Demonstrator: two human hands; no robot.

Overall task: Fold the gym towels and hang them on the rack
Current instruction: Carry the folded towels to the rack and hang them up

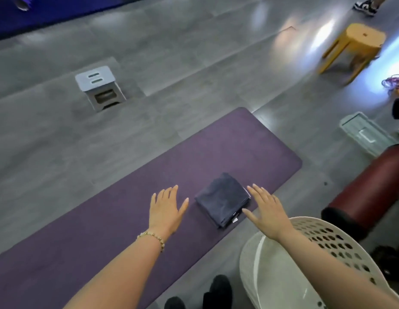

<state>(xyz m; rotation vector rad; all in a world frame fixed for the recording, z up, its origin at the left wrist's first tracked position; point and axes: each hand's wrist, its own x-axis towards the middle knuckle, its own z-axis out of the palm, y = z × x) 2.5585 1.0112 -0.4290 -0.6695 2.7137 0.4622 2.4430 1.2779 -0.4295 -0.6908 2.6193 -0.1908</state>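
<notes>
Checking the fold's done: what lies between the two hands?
A folded dark towel on the purple mat, between left hand and right hand, per head view.

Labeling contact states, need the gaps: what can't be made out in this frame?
- Rack: nowhere in the head view.
- Basket: inside partly covered by the right forearm and cut by the bottom edge; contents unclear.
- Right hand and towel: fingertips by its edge, contact unclear.
- Towel tag: too small to read.
- Left hand: on the mat or above it, unclear.
</notes>
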